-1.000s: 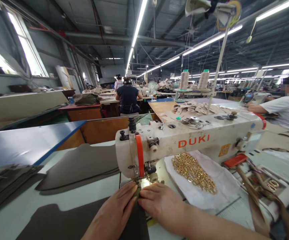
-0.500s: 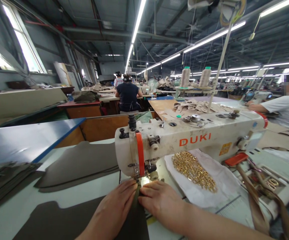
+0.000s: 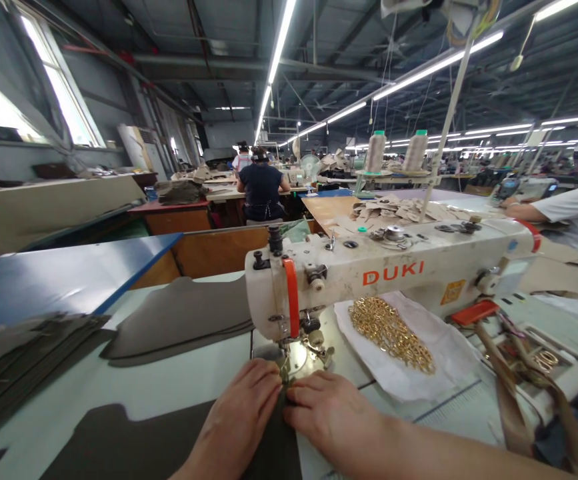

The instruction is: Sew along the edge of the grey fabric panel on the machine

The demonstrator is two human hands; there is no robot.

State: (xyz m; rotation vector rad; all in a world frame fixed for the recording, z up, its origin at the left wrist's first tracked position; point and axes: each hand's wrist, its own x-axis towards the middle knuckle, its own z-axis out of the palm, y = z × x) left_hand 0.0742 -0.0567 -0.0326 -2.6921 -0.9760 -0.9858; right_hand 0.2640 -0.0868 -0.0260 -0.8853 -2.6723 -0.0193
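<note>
My left hand [image 3: 241,417] and right hand [image 3: 336,410] have fingers drawn narrow on the dark cloth [image 3: 153,443], flat on the tabletop [image 3: 183,373] before the sewing machine [image 3: 346,277]. Uneven pressure could skew its edge; a sudden tug could draw my fingertips dangerously near the stitching area.

Beneath your hands [image 3: 281,407] lies smooth, matt dark cloth [image 3: 133,437]. Ahead of them, the sewing machine [image 3: 393,267] has scuffed, cream-painted casing and a shiny metal plate [image 3: 297,357]. Right of them, glossy gold-coloured metal rings [image 3: 391,333] sit on wrinkled, matt white sheeting [image 3: 341,320]; the pale desk [image 3: 179,380] looks smooth.
</note>
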